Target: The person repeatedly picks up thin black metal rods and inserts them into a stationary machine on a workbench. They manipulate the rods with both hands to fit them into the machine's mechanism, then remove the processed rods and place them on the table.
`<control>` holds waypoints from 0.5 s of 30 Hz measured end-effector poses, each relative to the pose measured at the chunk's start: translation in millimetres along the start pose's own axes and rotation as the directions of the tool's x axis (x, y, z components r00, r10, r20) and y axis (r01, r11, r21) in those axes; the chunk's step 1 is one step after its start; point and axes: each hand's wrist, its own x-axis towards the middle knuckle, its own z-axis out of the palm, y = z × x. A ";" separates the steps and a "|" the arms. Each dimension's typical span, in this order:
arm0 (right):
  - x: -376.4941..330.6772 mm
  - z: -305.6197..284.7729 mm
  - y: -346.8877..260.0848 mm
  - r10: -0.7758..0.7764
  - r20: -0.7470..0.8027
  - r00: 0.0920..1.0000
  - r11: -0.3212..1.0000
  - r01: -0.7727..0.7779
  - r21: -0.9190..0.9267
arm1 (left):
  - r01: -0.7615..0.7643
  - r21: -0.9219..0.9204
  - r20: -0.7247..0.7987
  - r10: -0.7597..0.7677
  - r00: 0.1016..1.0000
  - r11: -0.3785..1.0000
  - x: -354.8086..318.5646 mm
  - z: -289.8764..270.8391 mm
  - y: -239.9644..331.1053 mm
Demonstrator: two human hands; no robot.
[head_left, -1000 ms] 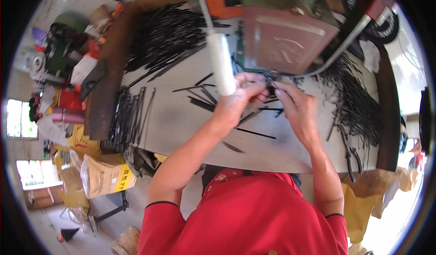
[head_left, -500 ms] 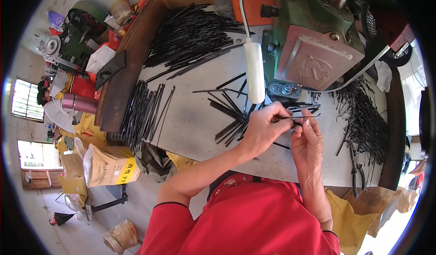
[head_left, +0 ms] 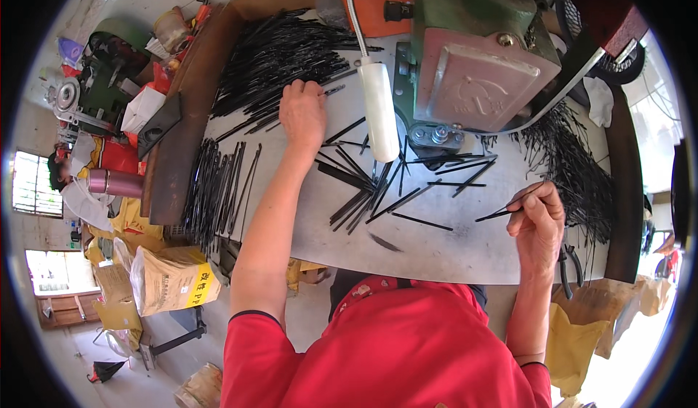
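Black strips (head_left: 280,62), pale grey tabletop (head_left: 451,255), red shirt (head_left: 400,342), green-and-pink machine (head_left: 480,81), white lamp (head_left: 379,110)

To your left you have a bulky brown paper sack (head_left: 161,284) with a bright yellow printed band (head_left: 199,289) along one side; bold dark characters run down that band, and the smaller print on the brown face beside it is too fine for you to read. In front of you, the dull pink rectangular metal cover (head_left: 483,77) on the green cast-metal machine (head_left: 472,4) bears a raised, curved emblem (head_left: 481,99), with small raised marks low on either side of it, in the same pink and too faint to make out
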 end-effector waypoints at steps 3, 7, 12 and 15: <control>-11.4 9.9 -13.6 -0.087 -0.017 0.996 0.830 0.063 -0.555 | -0.077 0.068 -0.024 0.079 0.997 0.995 -1.6 4.9 -3.4; -23.0 4.1 5.6 -0.284 0.328 0.901 0.232 0.396 -0.888 | -0.054 0.038 -0.040 0.055 0.998 0.998 -4.5 8.6 -1.9; -20.4 4.8 32.1 -0.274 0.338 0.900 0.210 0.399 -0.893 | -0.174 -0.074 -0.222 0.154 0.963 0.982 4.8 -6.1 13.4; -3.3 11.9 23.4 0.016 0.087 0.996 0.535 0.065 -0.842 | -0.306 -0.168 -0.168 0.279 0.946 0.937 11.3 -16.0 23.4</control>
